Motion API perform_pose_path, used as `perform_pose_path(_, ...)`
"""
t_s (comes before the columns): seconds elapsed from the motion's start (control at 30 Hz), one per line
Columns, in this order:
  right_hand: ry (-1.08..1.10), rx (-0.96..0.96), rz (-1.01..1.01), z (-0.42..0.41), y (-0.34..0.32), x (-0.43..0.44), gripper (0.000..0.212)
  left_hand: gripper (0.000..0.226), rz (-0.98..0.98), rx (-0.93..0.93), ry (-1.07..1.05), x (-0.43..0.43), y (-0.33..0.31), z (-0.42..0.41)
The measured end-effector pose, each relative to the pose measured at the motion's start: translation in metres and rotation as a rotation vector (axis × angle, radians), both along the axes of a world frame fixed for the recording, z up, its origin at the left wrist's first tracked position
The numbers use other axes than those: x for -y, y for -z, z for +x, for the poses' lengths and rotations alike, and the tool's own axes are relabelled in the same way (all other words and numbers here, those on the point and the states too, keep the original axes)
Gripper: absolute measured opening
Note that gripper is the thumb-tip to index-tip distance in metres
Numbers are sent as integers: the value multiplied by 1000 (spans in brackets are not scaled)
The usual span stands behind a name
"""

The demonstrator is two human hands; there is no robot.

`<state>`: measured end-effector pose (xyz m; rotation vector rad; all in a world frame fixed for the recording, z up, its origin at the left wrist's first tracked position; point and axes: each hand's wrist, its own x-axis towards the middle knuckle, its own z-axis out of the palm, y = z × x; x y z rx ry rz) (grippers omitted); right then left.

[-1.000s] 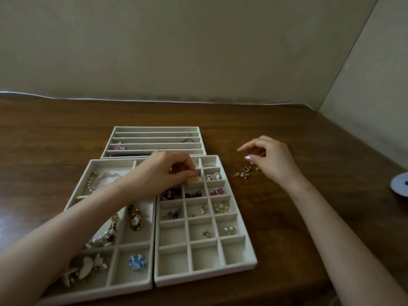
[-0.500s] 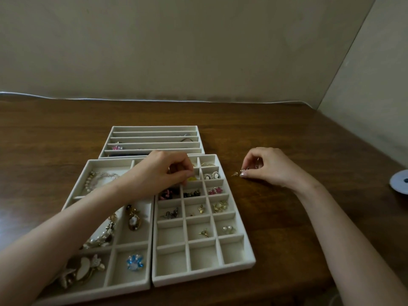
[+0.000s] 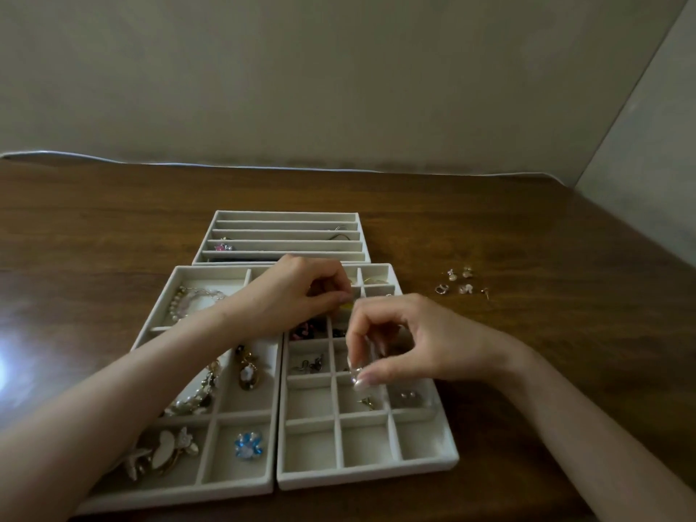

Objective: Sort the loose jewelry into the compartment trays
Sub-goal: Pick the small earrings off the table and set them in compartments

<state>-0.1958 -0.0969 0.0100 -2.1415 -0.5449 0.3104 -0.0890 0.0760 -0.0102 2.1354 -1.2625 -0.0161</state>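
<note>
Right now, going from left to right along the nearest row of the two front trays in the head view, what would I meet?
white-and-gold brooch → blue flower piece → three empty compartments of the grid tray

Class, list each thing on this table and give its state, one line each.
Left hand, fingers curled over the grid tray; hold unclear.
Right hand, pinching a small blurred piece above that tray.
Grid tray, partly filled.
Wide tray, mostly filled.
Slotted tray, nearly empty.
Loose earrings, unsorted on the table.
</note>
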Motion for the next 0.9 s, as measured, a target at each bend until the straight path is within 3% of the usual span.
perform_pose_path(0.1, 10, 29, -35, 0, 2, 0, 21, 6, -1, 2, 2, 1, 0, 0)
perform_pose_path(0.23, 322, 229, 27, 4, 3, 13, 15, 6, 24, -4, 6, 1, 0, -1)
perform_pose_path(0.33, 611, 491, -153, 12, 5, 34, 6, 6, 19, -25, -2, 1, 0, -1)
perform_pose_path(0.4, 744, 565, -264, 16, 7, 52, 5, 5, 16, -16, -7, 1, 0, -1)
perform_pose_path(0.63, 1080, 471, -324, 18, 11, 111, 10, 8, 18, -21, 8, 0, -1, -2)
perform_pose_path(0.77, 990, 263, -355, 21, 15, 110, 12, 9, 19, -33, -2, 0, -2, -3)
perform_pose_path(0.9, 845, 257, -402, 25, 21, 98, 14, 5, 3, -44, -22, 1, -2, -3)
